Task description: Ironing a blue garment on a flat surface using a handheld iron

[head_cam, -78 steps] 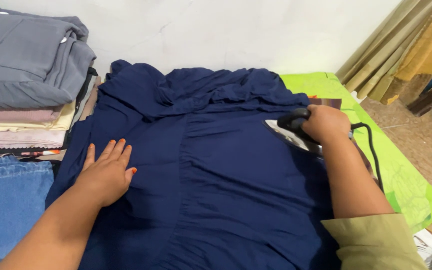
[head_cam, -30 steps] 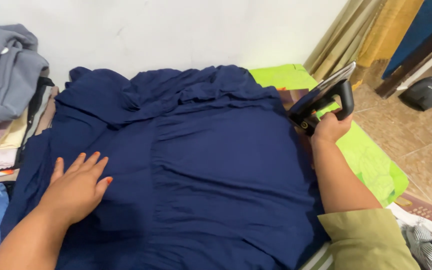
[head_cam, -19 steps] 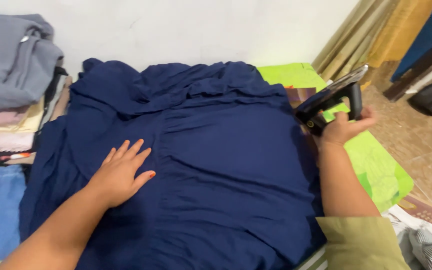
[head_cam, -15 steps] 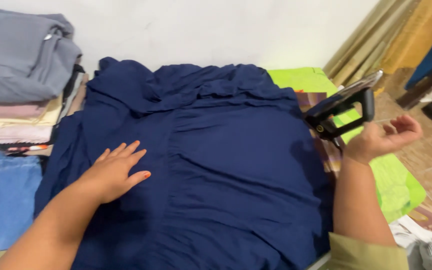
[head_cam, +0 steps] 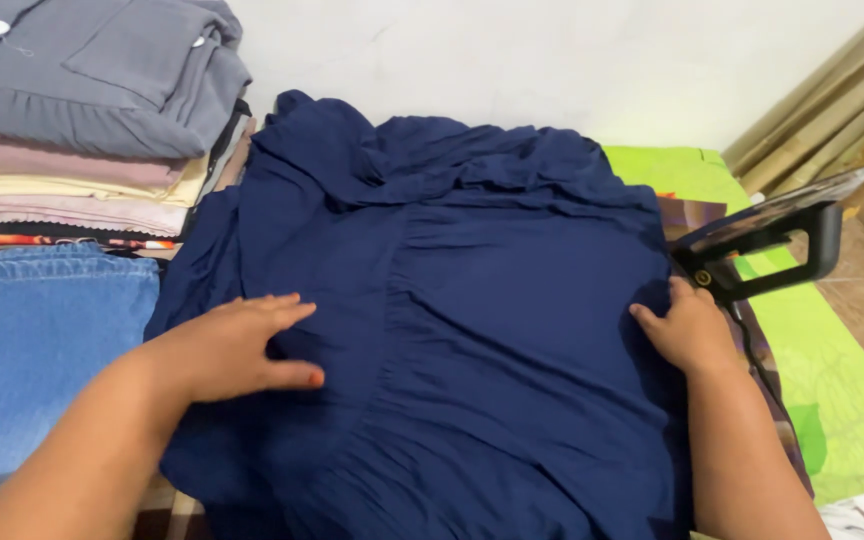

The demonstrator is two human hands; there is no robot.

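Since a moment ago, the right hand (head_cam: 689,328) has let go of the black iron (head_cam: 767,242) and come down onto the right edge of the navy garment (head_cam: 472,300), fingers curled over the cloth; whether it pinches the fabric cannot be told. The iron stands propped on its heel just beside that hand, on the green cover (head_cam: 832,380). The left hand (head_cam: 237,345) lies open and flat on the garment's left part, which is spread across the surface. A stack of folded clothes (head_cam: 82,120) sits at the far left. Tugging the cloth could likely knock the nearby iron over, since it stands so close.
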